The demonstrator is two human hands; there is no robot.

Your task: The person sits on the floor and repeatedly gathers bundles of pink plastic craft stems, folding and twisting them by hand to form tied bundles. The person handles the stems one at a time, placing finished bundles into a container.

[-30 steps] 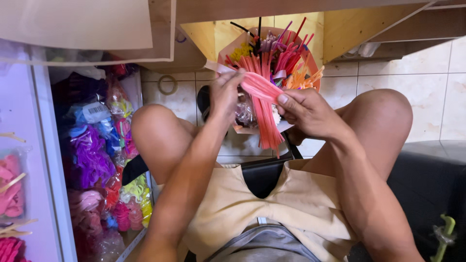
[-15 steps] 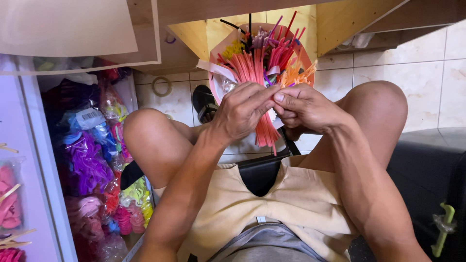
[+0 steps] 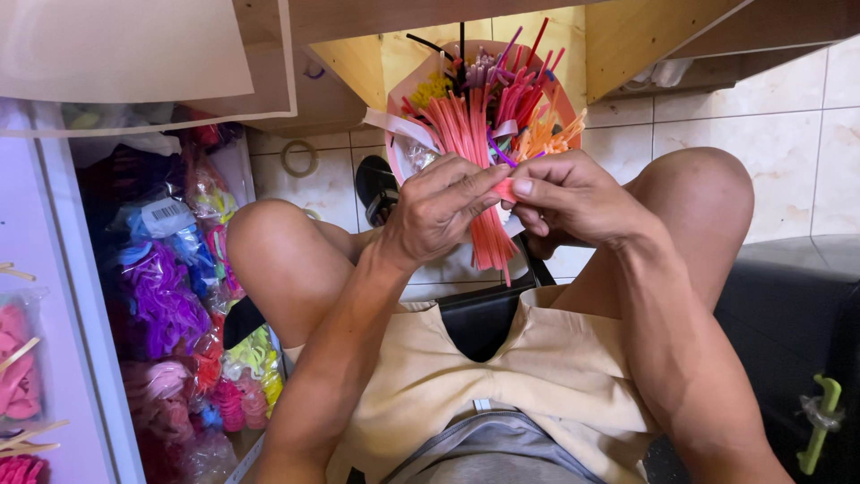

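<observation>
Together, both hands' fingers [image 3: 473, 184] pinch a salmon-pink pipe-cleaner bundle [image 3: 488, 229].

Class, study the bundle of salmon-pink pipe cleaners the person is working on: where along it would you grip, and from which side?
Grip the salmon-pink pipe cleaners at mid-length, where the left hand and right hand already pinch them, one from each side. The stems run lengthwise away from the person, fanned far out over the pink tub and loose at the near tips, so a sideways pinch probably keeps them together.
</observation>
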